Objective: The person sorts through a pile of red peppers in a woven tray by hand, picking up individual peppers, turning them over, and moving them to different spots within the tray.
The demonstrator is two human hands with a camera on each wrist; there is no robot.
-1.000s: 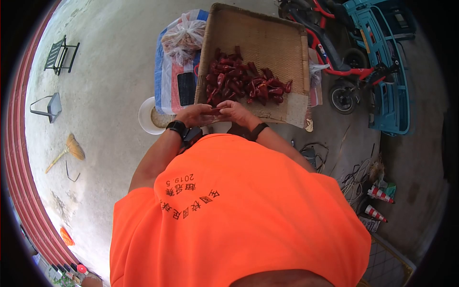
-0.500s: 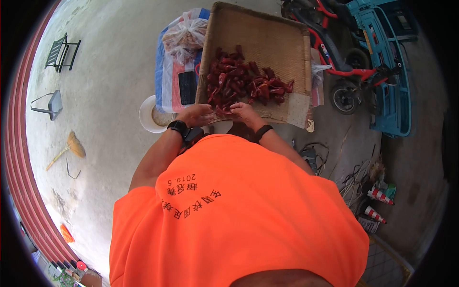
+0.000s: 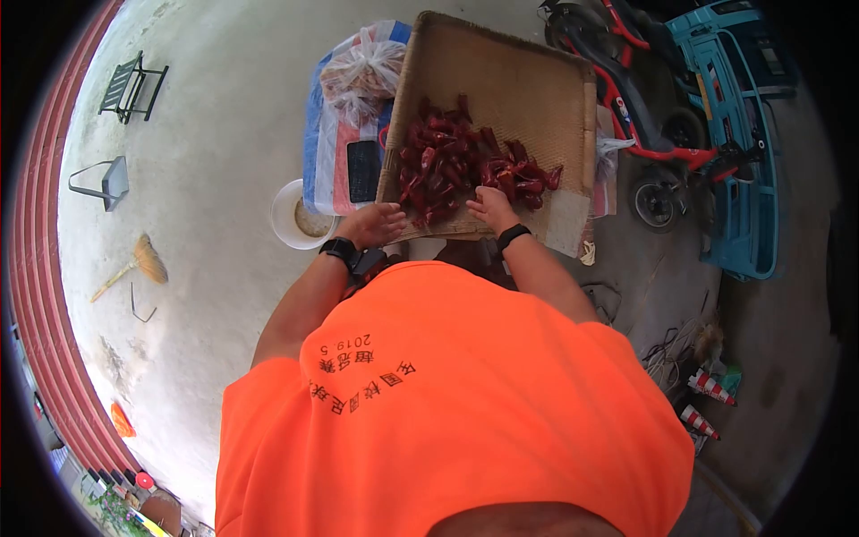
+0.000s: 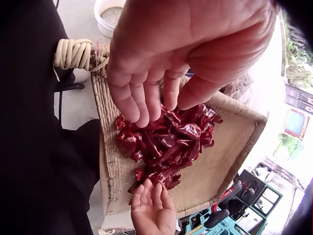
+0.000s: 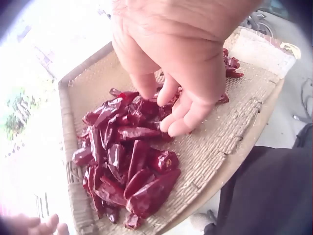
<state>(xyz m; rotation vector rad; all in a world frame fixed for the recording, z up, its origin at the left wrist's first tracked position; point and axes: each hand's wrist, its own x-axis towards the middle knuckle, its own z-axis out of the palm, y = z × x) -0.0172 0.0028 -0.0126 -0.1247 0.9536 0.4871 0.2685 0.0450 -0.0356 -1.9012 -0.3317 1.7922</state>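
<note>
A pile of dried red chili peppers (image 3: 438, 161) lies in a shallow woven tray (image 3: 501, 76) in front of me. At the tray's near left edge is my left hand (image 3: 376, 224), its fingers loosely bent and holding nothing; in the left wrist view, chilies (image 4: 168, 142) show behind its fingertips. My right hand (image 3: 492, 208) reaches over the near side of the pile. Seen from the right wrist, its relaxed fingers (image 5: 177, 128) hang right at the chilies (image 5: 117, 161), with none visibly gripped.
Left of the tray are a white bucket (image 3: 288, 224), a striped sack (image 3: 327, 170) with a dark phone-like slab (image 3: 363, 170), and a knotted plastic bag (image 3: 362, 76). A red scooter (image 3: 662, 152) and a teal cart (image 3: 747, 206) stand to the right.
One second ago both hands were together at a chili by the tray's near edge. They have since parted; the right hand has moved right onto the pile. The chili is gone from the fingers.
</note>
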